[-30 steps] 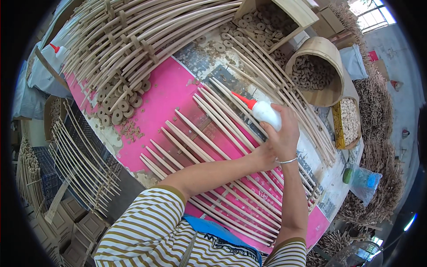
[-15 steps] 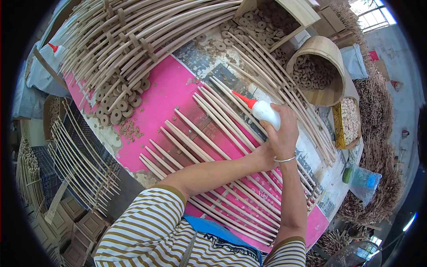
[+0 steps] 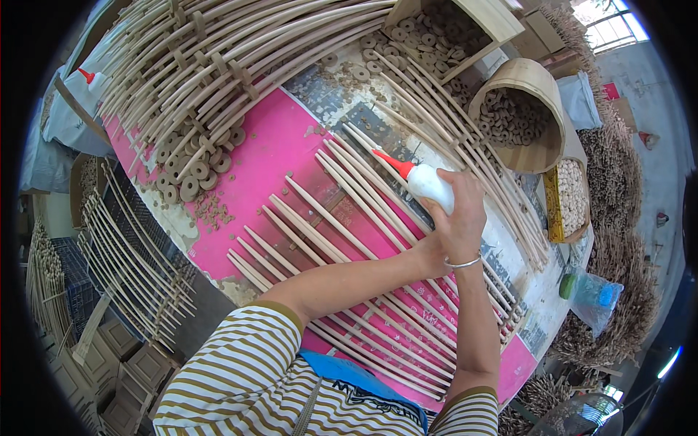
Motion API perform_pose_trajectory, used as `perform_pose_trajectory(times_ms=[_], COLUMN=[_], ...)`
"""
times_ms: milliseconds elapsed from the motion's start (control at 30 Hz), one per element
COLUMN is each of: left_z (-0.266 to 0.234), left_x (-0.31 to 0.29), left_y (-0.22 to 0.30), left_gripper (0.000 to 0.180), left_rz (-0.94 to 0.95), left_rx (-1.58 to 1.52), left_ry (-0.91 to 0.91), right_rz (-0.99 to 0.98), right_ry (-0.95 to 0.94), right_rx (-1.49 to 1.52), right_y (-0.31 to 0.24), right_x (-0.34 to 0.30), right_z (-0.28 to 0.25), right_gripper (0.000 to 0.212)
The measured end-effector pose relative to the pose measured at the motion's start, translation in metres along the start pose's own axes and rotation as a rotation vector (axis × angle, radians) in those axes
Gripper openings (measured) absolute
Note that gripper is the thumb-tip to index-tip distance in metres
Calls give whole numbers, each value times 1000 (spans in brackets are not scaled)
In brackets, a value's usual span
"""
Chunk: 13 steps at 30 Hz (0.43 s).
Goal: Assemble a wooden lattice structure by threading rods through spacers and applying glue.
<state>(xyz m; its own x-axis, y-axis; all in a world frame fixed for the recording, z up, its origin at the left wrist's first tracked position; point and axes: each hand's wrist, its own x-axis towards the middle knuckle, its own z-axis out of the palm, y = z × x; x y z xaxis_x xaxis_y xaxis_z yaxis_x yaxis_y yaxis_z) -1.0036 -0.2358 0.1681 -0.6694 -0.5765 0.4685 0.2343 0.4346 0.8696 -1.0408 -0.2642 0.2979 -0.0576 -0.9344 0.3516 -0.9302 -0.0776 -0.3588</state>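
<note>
My right hand is wrapped round a white squeeze bottle with a long red nozzle. The bottle lies tilted, its tip pointing up and left over the upper ends of the slim wooden sticks. These tapered sticks lie side by side in a slanting row across a pink sheet. My left forearm crosses above them from the left. At its end my left hand sits beneath the right wrist, close to the sticks, with its fingers hidden. Whether it grips anything cannot be seen.
Stacked curved rods fill the far left, beside a heap of wooden rings. A wooden tub and an open box hold more rings on the right. A yellow tray holds pale beads. Another row of sticks lies nearby.
My right hand and the bottle have shifted slightly left, the red nozzle tip moving with them. The left arm and the sticks look almost unchanged.
</note>
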Motion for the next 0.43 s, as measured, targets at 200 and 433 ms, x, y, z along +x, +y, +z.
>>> perform_pose_trajectory(times_ms=[200,433], left_z=[-4,-7], left_x=[-2,0], left_y=[5,3], left_gripper=[35,45], left_rz=[55,10], left_rx=[129,18], left_ry=[-33,-83], right_rz=[-16,5], right_ry=[-15,-76], right_rx=[-33,52], right_y=[1,-5], right_x=[-3,-6], right_z=[-3,-7], right_gripper=[53,54])
